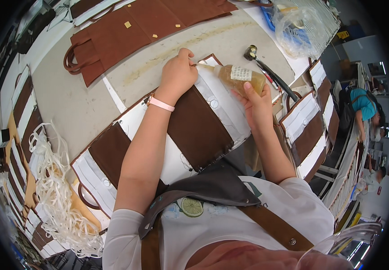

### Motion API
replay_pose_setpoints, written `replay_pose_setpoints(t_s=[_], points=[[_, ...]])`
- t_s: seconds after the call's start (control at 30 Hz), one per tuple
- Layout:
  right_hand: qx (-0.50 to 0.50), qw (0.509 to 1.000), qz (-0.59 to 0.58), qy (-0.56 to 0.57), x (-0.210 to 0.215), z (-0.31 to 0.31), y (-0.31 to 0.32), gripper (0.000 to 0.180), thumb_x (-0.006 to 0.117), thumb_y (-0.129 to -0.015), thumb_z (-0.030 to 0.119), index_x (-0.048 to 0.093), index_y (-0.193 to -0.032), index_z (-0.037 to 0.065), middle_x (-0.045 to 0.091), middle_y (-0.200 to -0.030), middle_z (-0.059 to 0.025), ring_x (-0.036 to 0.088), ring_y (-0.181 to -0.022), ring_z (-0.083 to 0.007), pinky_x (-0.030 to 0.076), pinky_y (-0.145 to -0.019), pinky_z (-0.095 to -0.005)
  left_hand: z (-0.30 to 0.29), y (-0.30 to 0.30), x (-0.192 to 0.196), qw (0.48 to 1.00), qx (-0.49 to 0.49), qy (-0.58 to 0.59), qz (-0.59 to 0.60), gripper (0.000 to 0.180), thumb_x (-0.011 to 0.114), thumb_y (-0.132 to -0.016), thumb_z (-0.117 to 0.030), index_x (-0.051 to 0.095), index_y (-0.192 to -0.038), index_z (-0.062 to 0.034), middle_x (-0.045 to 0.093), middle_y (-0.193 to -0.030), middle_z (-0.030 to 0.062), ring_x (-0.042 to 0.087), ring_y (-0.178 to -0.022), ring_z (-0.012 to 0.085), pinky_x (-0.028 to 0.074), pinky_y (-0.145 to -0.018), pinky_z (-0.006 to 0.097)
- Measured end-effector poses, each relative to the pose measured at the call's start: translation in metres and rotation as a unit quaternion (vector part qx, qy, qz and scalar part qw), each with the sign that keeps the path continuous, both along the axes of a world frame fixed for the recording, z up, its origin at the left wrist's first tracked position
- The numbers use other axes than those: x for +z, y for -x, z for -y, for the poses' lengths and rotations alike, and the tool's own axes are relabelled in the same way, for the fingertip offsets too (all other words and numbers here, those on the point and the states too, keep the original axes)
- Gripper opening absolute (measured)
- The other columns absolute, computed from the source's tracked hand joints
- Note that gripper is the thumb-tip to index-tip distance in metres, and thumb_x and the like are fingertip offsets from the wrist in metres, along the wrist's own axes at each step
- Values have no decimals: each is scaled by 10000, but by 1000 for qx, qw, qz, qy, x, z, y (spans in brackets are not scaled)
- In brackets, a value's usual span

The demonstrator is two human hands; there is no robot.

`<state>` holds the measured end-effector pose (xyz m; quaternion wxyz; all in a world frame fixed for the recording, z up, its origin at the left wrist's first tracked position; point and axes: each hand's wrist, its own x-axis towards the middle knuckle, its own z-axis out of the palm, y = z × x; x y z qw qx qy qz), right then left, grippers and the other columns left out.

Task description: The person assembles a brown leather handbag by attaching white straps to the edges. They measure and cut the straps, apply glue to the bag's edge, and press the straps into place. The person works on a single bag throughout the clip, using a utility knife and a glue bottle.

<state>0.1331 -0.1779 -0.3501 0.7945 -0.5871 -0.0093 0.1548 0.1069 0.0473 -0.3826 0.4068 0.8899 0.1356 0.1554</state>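
My right hand (255, 101) is wrapped round a soft squeeze bottle (241, 76) of amber liquid, probably glue, with a pale label. The bottle lies tilted, its narrow nozzle pointing left toward my left hand (179, 72). My left hand is closed, fingers curled at the far edge of an opened-out bag piece (201, 126); what they pinch is hidden. Brown panels alternate with white ones on this piece, which has small round snaps. It stretches from under both hands to the lower left, where a brown handle (86, 198) sticks out.
Across the worktable (63, 85) lies a brown bag piece (136, 36) with yellow patches. A black-handled hammer (271, 69) rests right of the bottle, below a blue basket (289, 33) with clear plastic. White strips (54, 184) pile at left. More bag pieces (304, 130) stand right; a person (363, 108) works beyond.
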Motion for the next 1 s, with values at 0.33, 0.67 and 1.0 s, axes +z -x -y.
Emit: replay_pose_setpoints(t_s=[0.33, 0.67, 1.0], points=[[-15, 976, 158, 152, -13, 8, 2, 554, 761, -882, 126, 375, -1262, 9, 547, -1203, -106, 569, -1091, -166, 458, -958, -289, -4, 0, -3, 1000, 4, 29, 1, 288, 526, -832, -51, 569, -1117, -36, 725, -923, 114, 691, -897, 308, 527, -805, 413], [-1, 964, 211, 160, -13, 10, 18, 627, 767, -860, 56, 333, -1311, 19, 515, -1214, -105, 549, -1121, -168, 463, -968, -302, -4, 0, -4, 1000, -5, 28, -8, 300, 525, -848, -67, 562, -1145, -45, 729, -967, 117, 689, -927, 304, 525, -826, 413], [30, 821, 475, 317, -25, 9, 18, 736, 810, -771, -31, 356, -1347, 29, 502, -1315, -137, 560, -1171, -213, 473, -997, -325, -4, 1, -2, 999, -8, 36, -22, 299, 518, -860, -87, 561, -1154, -55, 722, -971, 119, 685, -928, 307, 522, -827, 416]])
